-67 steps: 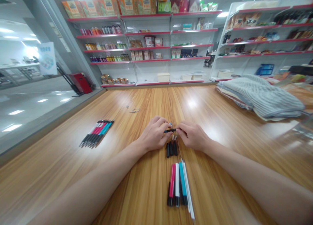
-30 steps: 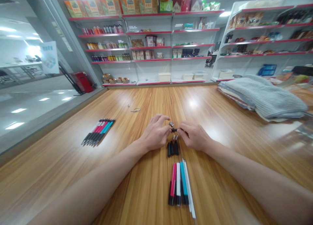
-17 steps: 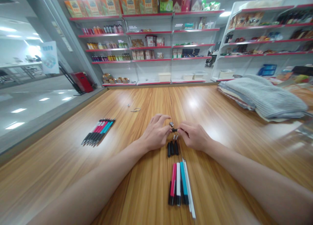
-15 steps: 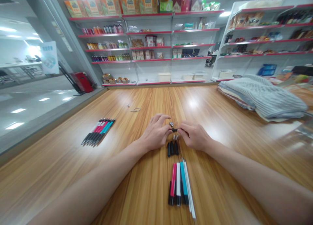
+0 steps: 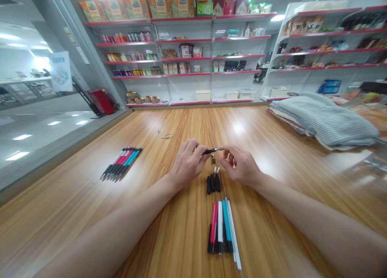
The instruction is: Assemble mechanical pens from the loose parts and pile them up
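Note:
My left hand point(image 5: 189, 159) pinches a black pen grip point(image 5: 208, 152) with a silver tip point(image 5: 216, 149) pointing right, above the table. My right hand point(image 5: 240, 163) has its index fingertip at that silver tip, while the thumb is apart, lower down. Between and below the hands lie small metal parts point(image 5: 213, 160), too small to make out, and two small white pieces point(image 5: 216, 170). Several black grips point(image 5: 213, 183) lie side by side nearer to me. Closer still are pink point(image 5: 214, 221), white point(image 5: 220, 221) and blue point(image 5: 226, 221) pen barrels with thin white refills point(image 5: 234, 237) alongside.
A row of several pens point(image 5: 122, 163) lies on the wooden table point(image 5: 157, 229) at the left. Farther back are a thin ring-shaped piece point(image 5: 167, 136) and a tiny metal bit point(image 5: 158, 131). Folded striped cloth point(image 5: 323, 119) is stacked at the right. Stocked shelves point(image 5: 184, 74) stand behind.
The black grip has been raised and turned, and its silver tip now shows on the right. My right hand's fingers have loosened, with index finger and thumb now apart.

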### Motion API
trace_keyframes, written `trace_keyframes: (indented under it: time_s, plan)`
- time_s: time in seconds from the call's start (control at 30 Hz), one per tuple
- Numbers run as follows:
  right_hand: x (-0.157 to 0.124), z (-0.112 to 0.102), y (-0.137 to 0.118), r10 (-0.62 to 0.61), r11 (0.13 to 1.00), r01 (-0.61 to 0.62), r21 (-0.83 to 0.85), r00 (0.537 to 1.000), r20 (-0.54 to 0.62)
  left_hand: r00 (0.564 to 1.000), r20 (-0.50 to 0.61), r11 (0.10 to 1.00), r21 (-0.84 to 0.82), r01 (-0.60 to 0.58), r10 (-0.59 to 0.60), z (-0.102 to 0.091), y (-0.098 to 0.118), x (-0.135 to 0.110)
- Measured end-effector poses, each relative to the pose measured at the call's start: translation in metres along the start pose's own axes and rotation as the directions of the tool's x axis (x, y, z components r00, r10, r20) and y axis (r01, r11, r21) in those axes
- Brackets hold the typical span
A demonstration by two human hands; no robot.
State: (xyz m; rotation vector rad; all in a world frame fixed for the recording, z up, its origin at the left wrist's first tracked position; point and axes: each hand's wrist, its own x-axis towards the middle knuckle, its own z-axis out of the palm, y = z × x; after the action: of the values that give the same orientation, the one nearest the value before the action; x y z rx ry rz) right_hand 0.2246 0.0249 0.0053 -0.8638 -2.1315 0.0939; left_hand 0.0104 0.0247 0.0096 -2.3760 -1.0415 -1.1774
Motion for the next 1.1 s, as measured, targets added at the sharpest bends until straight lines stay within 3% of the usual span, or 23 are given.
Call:
trace_keyframes:
  time_s: [0.13, 0.23, 0.33, 0.43, 0.63, 0.77, 0.83, 0.9, 0.97, 1.03, 1.1]
  plan:
    - [0.0, 0.001, 0.001, -0.01, 1.0, 0.01, -0.02, 1.0, -0.022, 0.978, -0.207, 0.991, -0.137, -0.009, -0.019, 0.002, -0.004, -0.002]
    - [0.002, -0.001, -0.001, -0.066, 0.997, 0.065, -0.051, 0.998, -0.014, 0.966, -0.256, 0.954, -0.295, -0.054, -0.024, 0.001, 0.0, -0.003]
    - [0.005, -0.005, -0.005, -0.14, 0.986, 0.138, -0.093, 0.99, -0.015, 0.983, -0.181, 0.869, -0.49, -0.065, -0.028, -0.001, 0.011, -0.004]
    - [0.007, -0.006, -0.009, -0.183, 0.977, 0.174, -0.124, 0.981, -0.064, 0.99, -0.077, 0.779, -0.626, 0.044, -0.118, -0.002, 0.022, -0.006]
    - [0.007, -0.001, -0.006, -0.067, 0.994, 0.047, -0.1, 0.975, -0.213, 0.959, -0.018, 0.732, -0.651, 0.202, -0.281, -0.001, 0.022, -0.008]
    - [0.008, -0.002, -0.003, -0.042, 0.987, -0.004, -0.163, 0.959, -0.279, 0.948, 0.017, 0.701, -0.67, 0.246, -0.317, -0.001, 0.018, -0.008]
    - [0.008, -0.004, -0.001, -0.083, 0.978, 0.036, -0.208, 0.972, -0.22, 0.953, 0.054, 0.673, -0.697, 0.249, -0.297, -0.001, 0.018, -0.007]
    - [0.006, -0.005, 0.001, -0.189, 0.962, 0.165, -0.218, 0.978, -0.091, 0.956, 0.102, 0.653, -0.709, 0.265, -0.277, -0.001, 0.019, -0.006]
    - [0.003, -0.006, 0.003, -0.306, 0.931, 0.305, -0.201, 0.952, 0.029, 0.949, 0.164, 0.628, -0.717, 0.303, -0.27, -0.001, 0.018, -0.005]
    - [0.0, -0.004, 0.005, -0.357, 0.909, 0.363, -0.204, 0.932, 0.067, 0.934, 0.215, 0.586, -0.732, 0.347, -0.284, -0.001, 0.016, -0.004]
    - [-0.003, -0.002, 0.004, -0.335, 0.916, 0.339, -0.213, 0.941, 0.056, 0.916, 0.26, 0.534, -0.75, 0.39, -0.304, 0.0, 0.012, -0.003]
